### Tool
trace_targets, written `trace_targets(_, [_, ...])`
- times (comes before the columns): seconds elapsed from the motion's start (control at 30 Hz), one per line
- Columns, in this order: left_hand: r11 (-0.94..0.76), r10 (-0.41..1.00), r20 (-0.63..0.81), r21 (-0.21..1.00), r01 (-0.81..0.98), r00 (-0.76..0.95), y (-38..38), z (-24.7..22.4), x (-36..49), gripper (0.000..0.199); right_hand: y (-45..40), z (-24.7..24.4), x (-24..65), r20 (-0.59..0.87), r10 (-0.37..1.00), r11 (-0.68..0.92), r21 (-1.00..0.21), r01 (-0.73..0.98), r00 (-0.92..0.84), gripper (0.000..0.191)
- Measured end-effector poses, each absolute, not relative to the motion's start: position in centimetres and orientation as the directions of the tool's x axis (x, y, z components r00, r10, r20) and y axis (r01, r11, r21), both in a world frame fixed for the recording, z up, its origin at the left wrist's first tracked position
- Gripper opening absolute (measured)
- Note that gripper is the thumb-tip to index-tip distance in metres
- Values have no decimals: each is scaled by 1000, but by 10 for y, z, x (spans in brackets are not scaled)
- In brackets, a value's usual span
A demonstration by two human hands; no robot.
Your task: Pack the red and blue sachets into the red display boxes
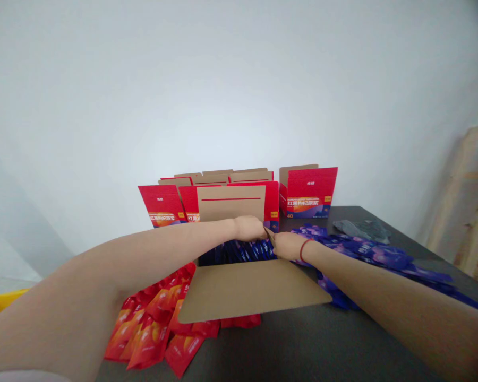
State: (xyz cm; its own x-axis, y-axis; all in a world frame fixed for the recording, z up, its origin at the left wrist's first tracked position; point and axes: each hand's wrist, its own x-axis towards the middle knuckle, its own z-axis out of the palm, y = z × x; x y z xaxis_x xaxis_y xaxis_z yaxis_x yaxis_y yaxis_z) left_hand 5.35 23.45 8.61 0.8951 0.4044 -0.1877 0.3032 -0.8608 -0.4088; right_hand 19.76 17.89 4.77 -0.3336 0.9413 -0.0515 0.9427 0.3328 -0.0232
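An open cardboard carton point(255, 286) stands in front of me, its near flap folded down toward me and its far flap upright. Rows of dark blue pouches point(242, 251) fill the visible part inside. At the carton's right side, my right hand point(286, 245) is closed on the narrow brown side flap point(270, 235). My left hand point(250, 228) reaches across the carton and meets the same flap, its fingers curled. Its fingertips are mostly hidden, so what it grips is unclear. The two hands are close together.
Red pouches point(149, 331) lie heaped at the left, and blue pouches point(374, 254) spread over the dark table point(271, 350) at the right. Open red cartons point(310, 193) stand behind. A crumpled clear plastic bag point(362, 231) lies at the back right, near a wooden frame point(458, 196).
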Motion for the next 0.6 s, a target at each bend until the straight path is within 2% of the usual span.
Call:
trace_targets(0.23, [-853, 413, -165, -414, 317, 896, 239, 85, 44, 8, 177, 50, 203, -186, 926, 328, -39, 944, -329, 32])
trace_targets(0.37, [-855, 379, -124, -426, 296, 917, 239, 88, 41, 44, 177, 52, 202, -237, 912, 326, -76, 942, -335, 33])
trace_targets(0.5, [-870, 340, -143, -424, 253, 930, 241, 82, 42, 33, 179, 55, 201, -306, 888, 320, -123, 940, -342, 30])
trace_targets(0.6, [-875, 332, -137, -416, 250, 933, 243, 77, 41, 33, 183, 53, 203, -313, 876, 322, -185, 929, -366, 30])
